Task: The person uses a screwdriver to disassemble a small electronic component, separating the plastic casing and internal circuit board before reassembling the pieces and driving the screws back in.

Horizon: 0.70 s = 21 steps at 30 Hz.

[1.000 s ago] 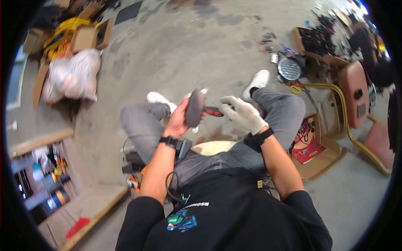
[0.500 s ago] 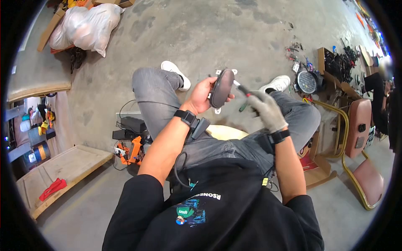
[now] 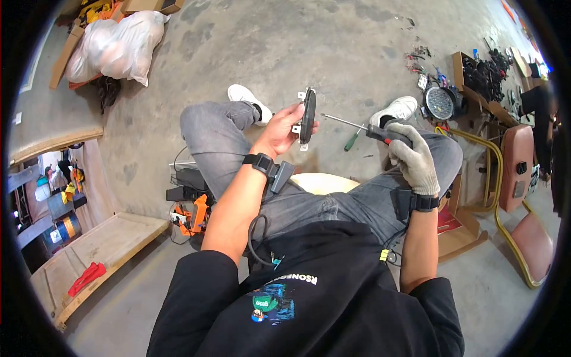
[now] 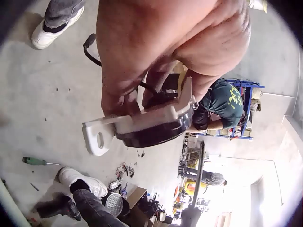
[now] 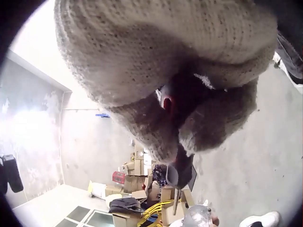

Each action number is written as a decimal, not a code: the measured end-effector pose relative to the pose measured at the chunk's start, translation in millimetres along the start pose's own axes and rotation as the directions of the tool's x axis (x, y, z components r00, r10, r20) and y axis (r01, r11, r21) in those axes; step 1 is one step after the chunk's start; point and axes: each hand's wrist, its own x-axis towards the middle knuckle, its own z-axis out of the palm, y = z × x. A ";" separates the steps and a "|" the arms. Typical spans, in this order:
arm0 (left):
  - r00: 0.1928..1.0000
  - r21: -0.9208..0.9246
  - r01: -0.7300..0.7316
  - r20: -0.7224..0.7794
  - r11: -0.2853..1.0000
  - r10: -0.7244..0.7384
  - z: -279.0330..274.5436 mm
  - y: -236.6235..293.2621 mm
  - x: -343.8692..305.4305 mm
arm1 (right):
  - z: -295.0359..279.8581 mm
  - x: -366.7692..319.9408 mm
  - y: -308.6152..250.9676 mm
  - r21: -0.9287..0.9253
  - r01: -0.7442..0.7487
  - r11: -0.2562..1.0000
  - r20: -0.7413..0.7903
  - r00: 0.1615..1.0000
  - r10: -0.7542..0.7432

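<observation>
My bare left hand grips an oval part with a dark face and white mounting tabs. It stands nearly edge-on in the head view. The left wrist view shows its pale back and a slotted tab, with a dark cable close by the fingers. In a knitted glove, my right hand holds a screwdriver by its black-and-red handle. The steel shank points left at the oval part, its tip a short gap away. A green-handled screwdriver lies on the floor between the feet.
A round lamp and an open box of dark parts are at the right, near a chair. An orange tool lies beside the left leg. White bags lie far left. A red cloth rests on a wooden board.
The right hand has moved right with the screwdriver, away from the oval part. My left hand has turned that part from face-up to edge-on.
</observation>
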 end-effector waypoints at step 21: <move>0.997 0.064 -0.057 -0.053 0.996 0.061 8.3 0.1 0.0 | 12.0 15.6 0.6 -0.052 -0.039 0.998 0.109 0.993 0.045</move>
